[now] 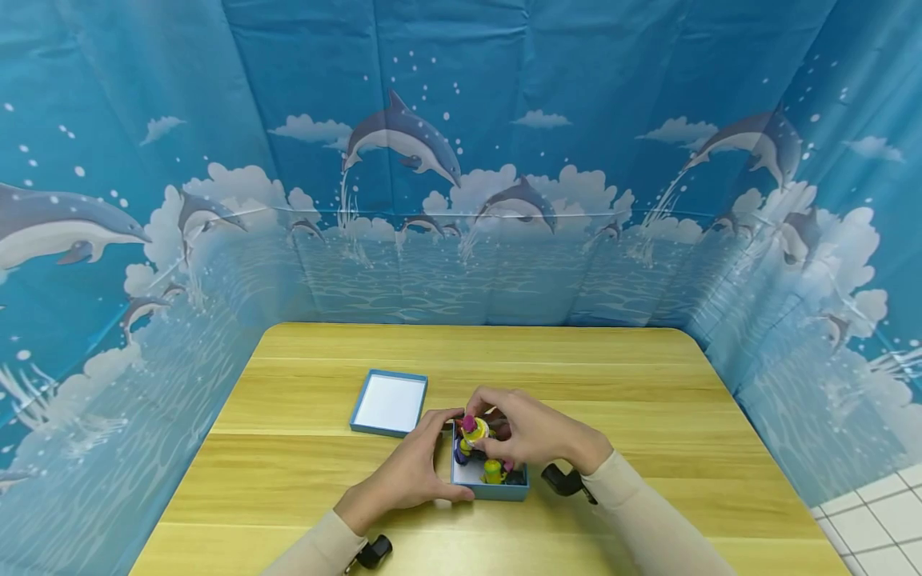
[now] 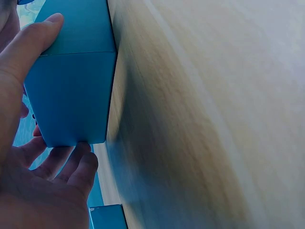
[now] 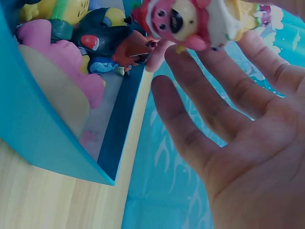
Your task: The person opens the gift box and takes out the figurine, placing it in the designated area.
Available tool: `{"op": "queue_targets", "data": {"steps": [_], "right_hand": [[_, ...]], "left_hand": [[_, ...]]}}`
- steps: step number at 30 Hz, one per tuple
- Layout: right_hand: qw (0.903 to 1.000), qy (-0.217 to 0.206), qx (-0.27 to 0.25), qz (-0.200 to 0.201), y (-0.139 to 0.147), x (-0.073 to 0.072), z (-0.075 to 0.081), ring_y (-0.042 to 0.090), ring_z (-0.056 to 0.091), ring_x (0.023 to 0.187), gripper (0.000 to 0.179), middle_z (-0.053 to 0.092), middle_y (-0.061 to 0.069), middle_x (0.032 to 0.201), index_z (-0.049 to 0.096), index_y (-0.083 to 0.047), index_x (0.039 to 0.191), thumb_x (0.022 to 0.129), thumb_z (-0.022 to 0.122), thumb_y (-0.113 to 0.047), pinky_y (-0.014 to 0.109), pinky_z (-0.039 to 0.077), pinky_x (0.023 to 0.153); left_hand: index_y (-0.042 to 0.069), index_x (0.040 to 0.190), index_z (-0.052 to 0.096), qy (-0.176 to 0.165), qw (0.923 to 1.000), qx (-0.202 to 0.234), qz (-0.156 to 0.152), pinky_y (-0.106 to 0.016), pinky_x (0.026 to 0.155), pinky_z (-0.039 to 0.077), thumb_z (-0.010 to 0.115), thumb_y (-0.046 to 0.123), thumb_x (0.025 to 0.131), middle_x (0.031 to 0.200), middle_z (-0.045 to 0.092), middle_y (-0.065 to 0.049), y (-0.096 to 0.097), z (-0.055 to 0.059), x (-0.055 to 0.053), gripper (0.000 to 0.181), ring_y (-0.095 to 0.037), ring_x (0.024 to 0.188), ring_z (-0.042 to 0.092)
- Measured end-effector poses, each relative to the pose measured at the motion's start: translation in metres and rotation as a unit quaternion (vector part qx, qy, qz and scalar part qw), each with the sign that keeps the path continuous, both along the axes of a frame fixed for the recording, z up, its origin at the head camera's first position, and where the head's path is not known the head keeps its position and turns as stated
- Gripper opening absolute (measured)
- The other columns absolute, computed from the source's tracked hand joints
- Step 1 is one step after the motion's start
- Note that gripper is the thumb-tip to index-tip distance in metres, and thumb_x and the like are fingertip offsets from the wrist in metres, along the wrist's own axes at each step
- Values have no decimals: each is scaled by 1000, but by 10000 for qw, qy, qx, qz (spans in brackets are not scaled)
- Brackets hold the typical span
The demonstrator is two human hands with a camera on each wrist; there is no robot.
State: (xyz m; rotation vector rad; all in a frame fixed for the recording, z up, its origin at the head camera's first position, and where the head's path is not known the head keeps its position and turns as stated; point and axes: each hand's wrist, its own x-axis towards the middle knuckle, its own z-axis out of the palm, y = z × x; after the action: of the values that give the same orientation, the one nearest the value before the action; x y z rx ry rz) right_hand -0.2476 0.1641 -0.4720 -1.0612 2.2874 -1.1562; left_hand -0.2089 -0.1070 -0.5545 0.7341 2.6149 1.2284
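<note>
A blue box [image 1: 490, 491] stands on the table, its top uncovered. My left hand [image 1: 414, 470] grips it from the left, thumb on the near wall and fingers toward the far side; the left wrist view shows thumb and fingertips against the blue walls [image 2: 71, 95]. Over the box, my right hand [image 1: 536, 428] holds a small toy figurine [image 1: 475, 432] between thumb and fingers. Seen in the right wrist view, this figurine [image 3: 178, 21] has a pink bear-like face and a white and yellow part. Several other toy figurines [image 3: 102, 36] lie inside the box, including pink, black and yellow ones.
A shallow blue lid [image 1: 389, 402] lies with its white inside up, left of and behind the box. The wooden table [image 1: 612, 376] is bounded at the back and sides by a dolphin-print curtain [image 1: 446, 264]. Each wrist carries a black camera [image 1: 565, 480].
</note>
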Motion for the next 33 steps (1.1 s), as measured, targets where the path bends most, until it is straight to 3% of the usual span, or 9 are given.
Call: {"op": "queue_targets", "data": {"steps": [3,9,13,23,29,33], "right_hand": [[9999,35,-109,-1,1,0,1,20,85,105,26,75,8,137,65,-22,134,112,77,-15,37,75,81],[9955,940,22,-122,6,-2,3,16,74,126,32,71,-4,139,69,-27,137,108,79,-15,40,70,102],[9917,1271,80,-170,9,-4,2,14,69,117,32,70,-4,138,72,-28,137,108,80,-18,41,68,99],[9885,1467,202,-322,15,-3,5,10,66,116,33,69,-8,135,78,-28,141,109,81,-20,36,62,100],[9892,1382,174,-464,20,-6,6,11,70,118,42,72,3,142,71,-21,149,110,84,-26,35,66,100],[9901,1262,68,-615,23,-8,6,8,71,111,43,75,6,141,68,-22,145,107,89,-27,31,68,96]], "left_hand": [[30,180,35,-1,10000,-3,4,-59,137,49,104,66,80,179,47,1,0,0,0,127,-23,160,54],[30,181,35,-5,10000,-1,10,-59,137,48,105,66,80,178,47,0,0,-1,0,128,-24,159,55],[28,181,35,-29,10000,-3,18,-60,136,48,104,66,80,178,47,-1,0,-1,0,128,-25,159,55],[29,182,33,-104,9999,6,3,-64,136,48,103,68,81,179,46,-4,0,-2,0,128,-30,162,55],[26,183,34,-95,9999,36,-5,-65,136,47,103,66,81,180,45,-4,-1,-3,-1,129,-32,164,53],[23,183,34,-110,9999,77,-3,-66,136,46,105,63,81,180,45,-6,-1,-2,-1,130,-33,164,53]]}}
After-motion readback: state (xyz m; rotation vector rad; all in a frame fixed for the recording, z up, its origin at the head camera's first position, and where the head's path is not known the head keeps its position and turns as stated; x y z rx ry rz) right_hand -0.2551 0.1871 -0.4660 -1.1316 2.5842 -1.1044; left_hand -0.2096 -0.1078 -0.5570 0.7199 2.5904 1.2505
